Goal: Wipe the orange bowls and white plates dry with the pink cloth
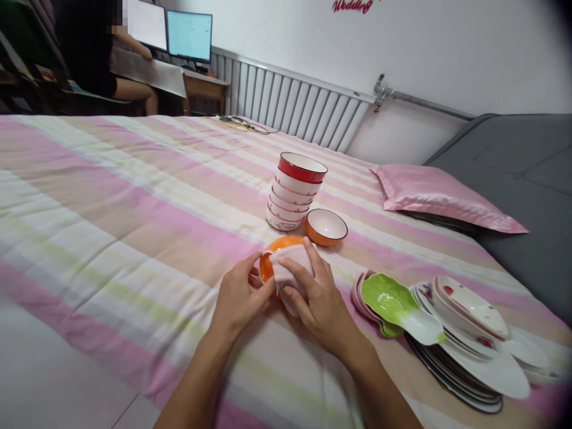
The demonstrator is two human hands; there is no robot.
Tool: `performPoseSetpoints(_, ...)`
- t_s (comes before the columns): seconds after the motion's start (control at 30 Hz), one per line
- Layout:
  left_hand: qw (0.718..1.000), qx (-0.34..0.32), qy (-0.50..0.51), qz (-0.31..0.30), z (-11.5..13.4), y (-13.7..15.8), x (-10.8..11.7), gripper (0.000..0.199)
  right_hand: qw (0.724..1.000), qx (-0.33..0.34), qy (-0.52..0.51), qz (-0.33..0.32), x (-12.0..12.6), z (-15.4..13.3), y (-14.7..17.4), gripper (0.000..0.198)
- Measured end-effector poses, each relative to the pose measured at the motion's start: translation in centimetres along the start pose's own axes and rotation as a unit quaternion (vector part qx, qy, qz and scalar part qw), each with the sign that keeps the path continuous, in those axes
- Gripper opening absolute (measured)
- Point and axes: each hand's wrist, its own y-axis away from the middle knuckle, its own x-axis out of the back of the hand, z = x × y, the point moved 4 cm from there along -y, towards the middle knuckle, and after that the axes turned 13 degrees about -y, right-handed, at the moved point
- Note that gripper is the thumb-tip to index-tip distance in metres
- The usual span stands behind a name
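Observation:
My left hand (235, 295) grips the near-left side of an orange bowl (285, 242), which is tilted just above or on the bedspread; I cannot tell which. A white cloth (300, 255) is bunched under the fingers of my right hand (319, 298) and pressed against the bowl. Both hands and the cloth hide much of the bowl. Just beyond them stands a leaning stack of white bowls (292, 199) with a red bowl (304, 171) on top. Beside the stack sits another orange bowl (328, 233) with a white inside, upright.
To the right lie a green leaf-shaped dish (388, 296), white plates (500, 369) and oval flowered dishes (473, 307), piled together. A striped bedspread (111, 238) spreads beneath everything. Farther off are a pink pillow (447, 193), some cables (243, 124) and a seated person (89, 53) at a desk.

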Motion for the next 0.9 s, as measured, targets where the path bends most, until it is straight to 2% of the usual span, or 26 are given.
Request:
performPoseSetpoints(0.17, 1.000, -0.006, 0.004, 0.022, -0.1, 0.0, 0.1, 0.054, 1.000, 0.003, 0.004, -0.002, -0.1, 0.0, 0.1, 0.048)
performPoseSetpoints(0.27, 0.995, -0.085, 0.014, 0.052, 0.4, 0.1, 0.2, 0.060, 1.000, -0.001, 0.004, -0.011, -0.1, 0.1, 0.1, 0.047)
performPoseSetpoints(0.33, 0.988, -0.145, 0.008, 0.048, 0.8, 0.3, 0.2, 0.064, 1.000, -0.001, 0.004, -0.011, 0.0, 0.3, 0.0, 0.047)
performPoseSetpoints(0.43, 0.982, -0.186, -0.005, 0.033, 0.9, 0.4, 0.0, 0.064, 1.000, -0.004, 0.003, -0.008, 0.2, 0.6, -0.1, 0.047)
performPoseSetpoints(0.6, 0.979, -0.200, 0.004, 0.024, 0.5, 0.2, 0.1, 0.061, 1.000, -0.005, -0.005, -0.006, 0.3, 0.9, -0.1, 0.046)
performPoseSetpoints(0.9, 0.985, -0.166, 0.009, 0.037, 0.1, 0.0, 0.1, 0.062, 1.000, -0.004, -0.013, -0.013, 0.1, 0.9, -0.1, 0.050)
